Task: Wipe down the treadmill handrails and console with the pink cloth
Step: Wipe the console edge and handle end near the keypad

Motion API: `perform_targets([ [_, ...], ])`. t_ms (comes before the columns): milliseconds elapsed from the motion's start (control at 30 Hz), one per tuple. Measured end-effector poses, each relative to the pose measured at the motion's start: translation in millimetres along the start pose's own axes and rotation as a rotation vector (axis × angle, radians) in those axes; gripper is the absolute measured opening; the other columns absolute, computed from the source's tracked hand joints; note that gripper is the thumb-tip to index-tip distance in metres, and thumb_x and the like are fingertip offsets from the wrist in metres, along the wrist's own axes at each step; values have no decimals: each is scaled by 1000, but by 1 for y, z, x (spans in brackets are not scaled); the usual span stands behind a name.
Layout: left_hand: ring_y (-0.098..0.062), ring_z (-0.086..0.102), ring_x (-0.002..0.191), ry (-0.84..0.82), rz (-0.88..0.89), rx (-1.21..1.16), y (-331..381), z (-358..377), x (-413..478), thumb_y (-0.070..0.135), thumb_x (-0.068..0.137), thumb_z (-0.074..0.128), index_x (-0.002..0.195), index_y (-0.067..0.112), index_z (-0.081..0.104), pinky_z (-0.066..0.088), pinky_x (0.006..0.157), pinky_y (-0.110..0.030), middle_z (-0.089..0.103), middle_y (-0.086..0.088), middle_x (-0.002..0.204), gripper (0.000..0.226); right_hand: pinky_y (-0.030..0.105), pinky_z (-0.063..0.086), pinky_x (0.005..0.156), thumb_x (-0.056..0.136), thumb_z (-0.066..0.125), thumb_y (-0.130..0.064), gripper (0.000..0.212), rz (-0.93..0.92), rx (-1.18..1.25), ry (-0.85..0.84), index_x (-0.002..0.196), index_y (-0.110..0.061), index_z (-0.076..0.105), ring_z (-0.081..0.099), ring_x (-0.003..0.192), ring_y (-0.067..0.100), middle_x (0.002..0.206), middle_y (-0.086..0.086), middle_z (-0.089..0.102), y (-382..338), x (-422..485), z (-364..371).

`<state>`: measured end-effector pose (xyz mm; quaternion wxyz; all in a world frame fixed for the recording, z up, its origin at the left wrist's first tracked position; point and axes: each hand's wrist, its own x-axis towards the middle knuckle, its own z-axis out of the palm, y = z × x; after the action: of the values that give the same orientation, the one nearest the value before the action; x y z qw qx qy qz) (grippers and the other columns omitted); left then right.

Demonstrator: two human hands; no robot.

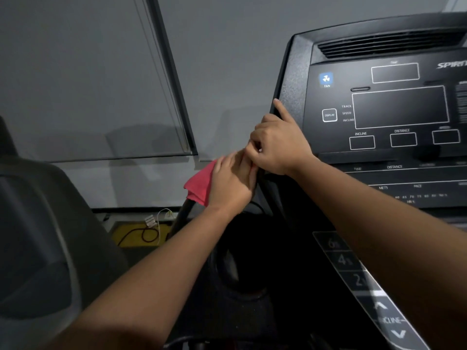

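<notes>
Nearest, at the lower right, a sloping strip of incline keys is seen, with a dark round recess just left of it. Past these, the left hand is laid over the pink cloth, its fingers stretched fairly straight and pressed down. The hand is blurred and its thumb is hidden. The cloth is a bright pink-red, soft and creased. It is draped over the top of a dark handrail at the console's lower left corner, and a folded flap is left showing beyond the knuckles.

Touching the left fingertips, the right hand is held against the left edge of the console. Its forefinger is pointed straight up along that edge and the other fingers are curled. Whether anything is pinched in them cannot be told.

The console face is black with white-outlined windows and a blue fan button. Open room is left between the rail and a grey neighbouring machine. Beyond lie a yellow floor patch crossed by a red cable, and a grey blind behind.
</notes>
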<state>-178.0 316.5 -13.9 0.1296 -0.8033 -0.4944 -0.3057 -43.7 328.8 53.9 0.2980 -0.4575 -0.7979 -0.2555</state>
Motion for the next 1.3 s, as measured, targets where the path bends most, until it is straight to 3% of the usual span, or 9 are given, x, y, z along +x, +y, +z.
perform_targets([
  [133,-30,45,128,-157,209,122,-35,-3,-21,46,91,36,136,16,49,35,107,-49,51,-11,138,56,42,14,116,79,36,-29,39,12,18,9,52,-11,57,50,69,21,52,-6,38,-1,-1,2],
  [233,-27,35,136,-190,47,-65,-53,-11,-28,51,93,31,146,21,38,31,111,-46,36,-5,150,61,42,14,116,78,35,-29,39,17,21,35,51,-11,56,50,69,22,52,-6,37,-1,-1,2],
  [367,-22,45,128,-184,-413,-383,-60,-13,-37,46,100,30,147,33,31,37,98,-33,46,-2,143,49,39,11,116,79,33,-30,41,22,28,41,52,-10,56,51,71,22,53,-4,40,1,-2,3],
  [600,-23,49,120,-57,-399,-184,-44,-6,-33,39,102,26,144,32,38,41,98,-37,51,-1,136,44,37,11,114,86,29,-37,42,15,32,53,52,-16,44,55,77,23,57,3,57,1,-3,5],
  [833,-36,56,111,-43,-319,64,-21,-1,-33,44,90,30,124,23,61,48,85,-47,57,-11,130,51,36,9,115,89,24,-40,53,15,-19,-8,53,-13,52,54,78,21,57,1,55,2,-2,4],
  [967,-31,44,131,-118,-126,208,-7,3,-41,45,92,32,136,27,52,37,102,-51,51,-3,140,51,36,9,115,89,26,-40,55,8,-36,-12,53,-10,55,55,78,23,57,2,56,2,-1,4],
  [1100,-30,35,138,-185,263,295,-24,-2,-53,46,91,31,142,19,42,15,111,-49,44,-3,147,60,36,10,114,90,28,-39,57,-3,-46,3,57,-7,62,56,78,24,58,3,60,3,-1,6],
  [1200,-30,36,136,-244,611,338,-57,-15,-54,44,94,31,140,19,46,16,110,-48,46,-5,145,55,35,10,112,90,31,-38,56,-14,-52,33,57,-6,62,57,78,24,58,3,61,4,-1,7],
  [1300,-28,42,134,-324,775,335,-75,-28,-51,39,96,30,139,24,48,16,111,-45,47,-2,144,49,34,10,112,91,31,-37,55,-24,-56,36,57,-6,62,58,78,24,59,3,61,5,-2,7],
])
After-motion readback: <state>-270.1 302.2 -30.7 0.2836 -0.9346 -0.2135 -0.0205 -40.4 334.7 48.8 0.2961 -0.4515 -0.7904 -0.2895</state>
